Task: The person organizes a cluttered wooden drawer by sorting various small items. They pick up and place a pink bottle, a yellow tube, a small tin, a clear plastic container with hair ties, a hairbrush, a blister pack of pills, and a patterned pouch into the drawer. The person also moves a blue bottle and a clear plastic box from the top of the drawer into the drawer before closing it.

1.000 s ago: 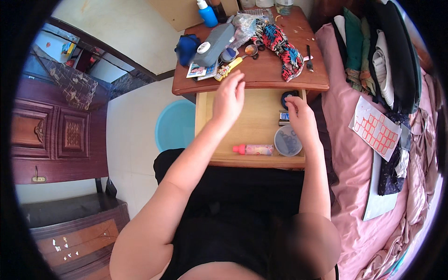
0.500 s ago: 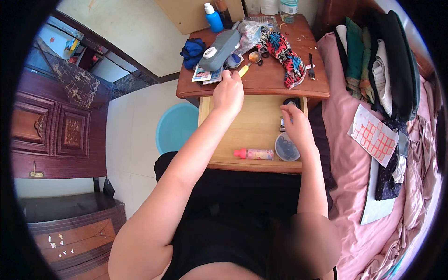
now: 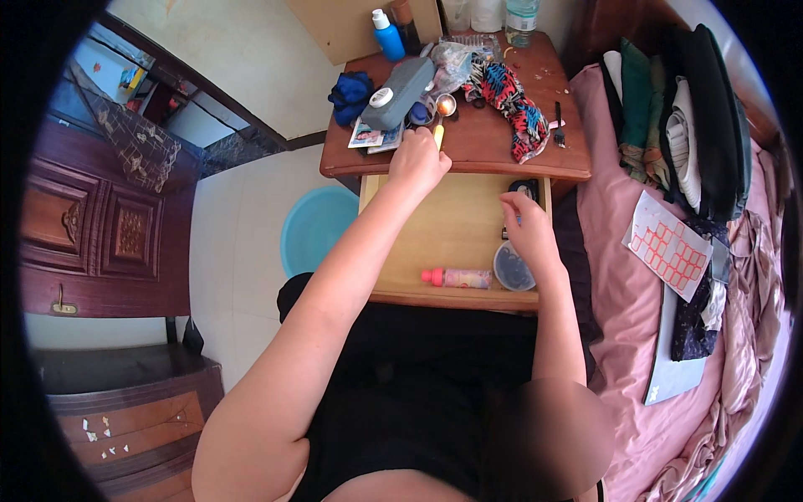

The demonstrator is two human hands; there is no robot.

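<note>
My left hand (image 3: pixel 420 161) is closed at the front edge of the wooden nightstand (image 3: pixel 468 157). From its fingers sticks out what looks like a spoon (image 3: pixel 439 134), with a yellow handle and a round, shiny, orange-tinted end. Just beyond lie small cards (image 3: pixel 365 135) and a grey case (image 3: pixel 401 90) with a white round lid on it. My right hand (image 3: pixel 532 233) hovers over the right side of the pulled-out drawer (image 3: pixel 435 222), fingers loosely bent and apart, nothing visible in them. Near it are a round clear tub (image 3: pixel 512 272) and a black object (image 3: pixel 524 186), partly covered.
A pink-capped bottle (image 3: pixel 456 278) lies at the drawer's front. Patterned cloth (image 3: pixel 510 100), a black fork (image 3: pixel 560 125) and a blue pump bottle (image 3: pixel 387 38) crowd the nightstand. A turquoise basin (image 3: pixel 314 230) stands left; a bed (image 3: pixel 615 318) with folded clothes is right.
My left hand has shifted slightly right and nearer to me; the yellow-handled spoon has turned more upright with it. My right hand has dropped a little, its fingers bending more.
</note>
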